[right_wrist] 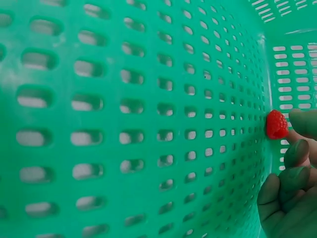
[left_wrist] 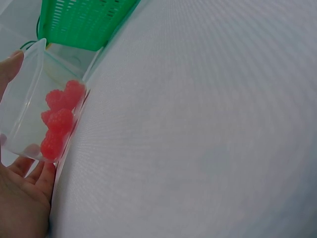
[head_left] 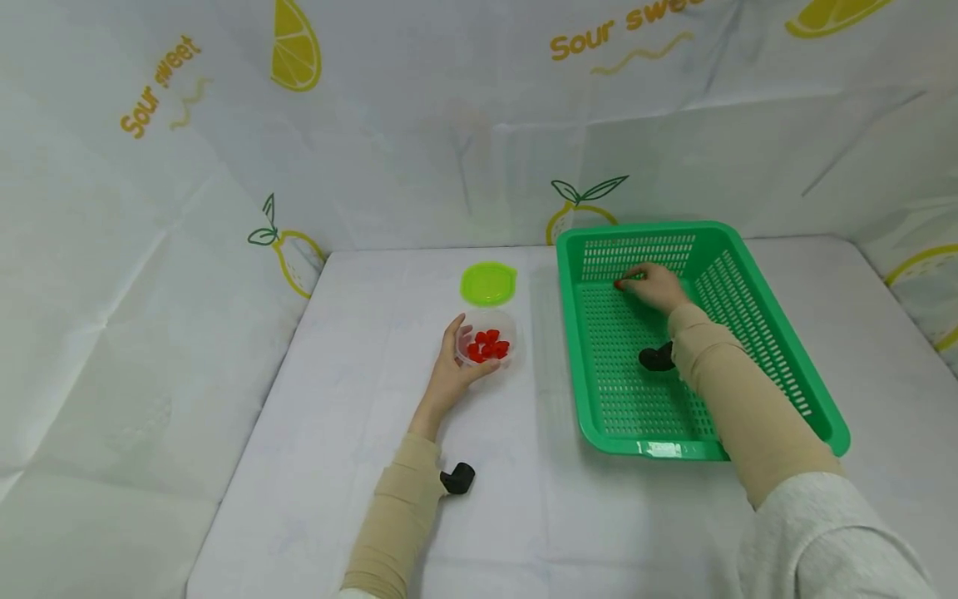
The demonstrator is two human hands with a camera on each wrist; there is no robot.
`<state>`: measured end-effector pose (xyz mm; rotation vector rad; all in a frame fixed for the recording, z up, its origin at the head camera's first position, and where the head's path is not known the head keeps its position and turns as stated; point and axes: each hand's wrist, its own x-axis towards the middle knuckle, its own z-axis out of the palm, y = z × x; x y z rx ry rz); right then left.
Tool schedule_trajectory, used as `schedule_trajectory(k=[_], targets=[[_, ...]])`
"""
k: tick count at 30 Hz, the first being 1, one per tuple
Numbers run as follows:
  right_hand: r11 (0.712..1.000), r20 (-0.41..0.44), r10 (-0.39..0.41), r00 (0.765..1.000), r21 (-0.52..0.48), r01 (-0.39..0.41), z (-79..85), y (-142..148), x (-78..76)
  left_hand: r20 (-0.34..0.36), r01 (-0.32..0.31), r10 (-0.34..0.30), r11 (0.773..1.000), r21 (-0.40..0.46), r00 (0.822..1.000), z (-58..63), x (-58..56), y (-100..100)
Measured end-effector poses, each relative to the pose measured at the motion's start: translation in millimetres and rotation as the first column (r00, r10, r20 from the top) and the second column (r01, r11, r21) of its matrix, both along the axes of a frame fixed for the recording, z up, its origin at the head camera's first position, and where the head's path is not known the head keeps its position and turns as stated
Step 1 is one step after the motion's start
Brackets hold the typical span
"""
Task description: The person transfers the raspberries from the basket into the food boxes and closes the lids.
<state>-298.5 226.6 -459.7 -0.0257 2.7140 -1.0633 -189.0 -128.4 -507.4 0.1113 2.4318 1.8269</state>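
My left hand [head_left: 447,376] grips a clear plastic tub [left_wrist: 26,106] from its left side, thumb on one side and fingers curled round the other. Several red raspberries [head_left: 488,344] lie in the bottom of the tub, which stands on the white cloth. Over in the green basket [head_left: 608,445], my right hand [head_left: 655,288] pinches a single raspberry [right_wrist: 277,124] between thumb and fingertips, close to the basket's far left corner. The other fingers of that hand are curled in toward the palm.
A lime-green lid [head_left: 488,284] lies flat just behind the tub. The basket's slotted walls rise around my right hand. Black wrist cameras [head_left: 458,478] jut from both forearms. White sheeting [head_left: 419,166] with lemon prints stands along the table's back edge.
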Motion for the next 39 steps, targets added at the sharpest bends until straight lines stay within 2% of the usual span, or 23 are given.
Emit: schedule_trajectory(k=[13,21,27,39], targets=[[0.999,-0.011,0.022,1.0,0.049,-0.022,1.9,-0.8,3.7,0.002,-0.008,0.008,1.0,0.011,1.0,-0.9,0.8,0.6],[0.999,0.006,0.033,0.999,0.034,-0.034,3.1,-3.3,6.8,0.008,0.006,-0.007,0.999,0.038,1.0,0.6,1.1,0.9],[0.998,-0.003,0.055,0.999,0.036,-0.054,1.1,-4.2,5.2,-0.018,0.002,-0.001,0.999,0.046,1.0,-0.2,0.3,1.1],[0.996,0.004,0.077,0.997,0.055,-0.077,4.9,-4.1,5.4,-0.022,-0.008,0.009,0.999,0.034,1.0,-0.7,0.1,0.9]])
